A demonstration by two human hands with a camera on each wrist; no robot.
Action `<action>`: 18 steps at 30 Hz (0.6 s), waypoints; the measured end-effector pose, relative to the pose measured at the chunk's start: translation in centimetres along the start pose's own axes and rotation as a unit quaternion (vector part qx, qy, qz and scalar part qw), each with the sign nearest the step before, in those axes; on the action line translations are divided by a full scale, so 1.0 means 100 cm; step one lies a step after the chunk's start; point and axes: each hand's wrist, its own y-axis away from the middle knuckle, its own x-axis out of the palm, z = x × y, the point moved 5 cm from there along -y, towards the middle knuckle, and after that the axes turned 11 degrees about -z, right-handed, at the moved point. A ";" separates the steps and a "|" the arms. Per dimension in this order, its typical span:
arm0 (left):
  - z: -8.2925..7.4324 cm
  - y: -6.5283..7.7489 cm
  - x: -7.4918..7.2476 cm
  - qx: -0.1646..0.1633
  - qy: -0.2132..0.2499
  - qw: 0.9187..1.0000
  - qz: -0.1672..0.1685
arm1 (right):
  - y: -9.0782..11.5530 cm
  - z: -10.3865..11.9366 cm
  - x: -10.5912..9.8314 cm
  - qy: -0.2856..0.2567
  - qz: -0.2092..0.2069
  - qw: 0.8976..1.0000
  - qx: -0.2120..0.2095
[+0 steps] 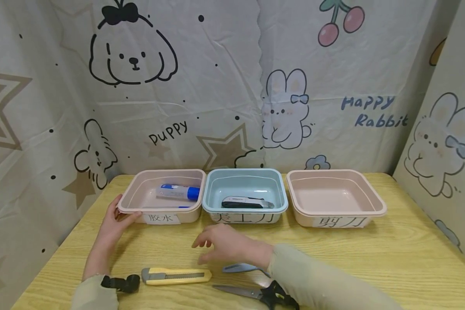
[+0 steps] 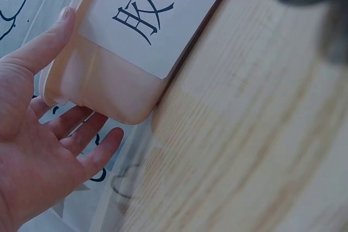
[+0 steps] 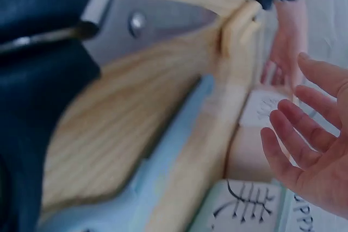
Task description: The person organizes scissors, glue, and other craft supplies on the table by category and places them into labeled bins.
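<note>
A pink plastic bin with a Chinese label stands at the left and holds glue with a blue cap. My left hand grips its front left corner; in the left wrist view the thumb lies on the rim and the fingers reach round the side. My right hand hovers over the table before the blue bin, fingers loosely bent, holding nothing. Below it lie a yellow utility knife, light blue scissors partly hidden by the right arm, and black-handled scissors.
Inside the blue bin lies a black and white utility knife. To its right stands another labelled pink bin. The bins line the back of the wooden table, before a printed curtain.
</note>
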 end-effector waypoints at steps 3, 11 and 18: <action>0.000 0.000 0.000 -0.002 0.000 1.000 0.001 | -0.001 0.003 0.012 -0.007 0.029 1.000 0.008; -0.001 0.000 0.000 -0.001 0.005 1.000 0.003 | -0.003 0.015 0.036 0.039 0.107 0.993 -0.003; 0.000 -0.001 0.000 0.000 0.009 1.000 0.004 | -0.005 0.019 0.047 0.037 0.134 0.990 -0.001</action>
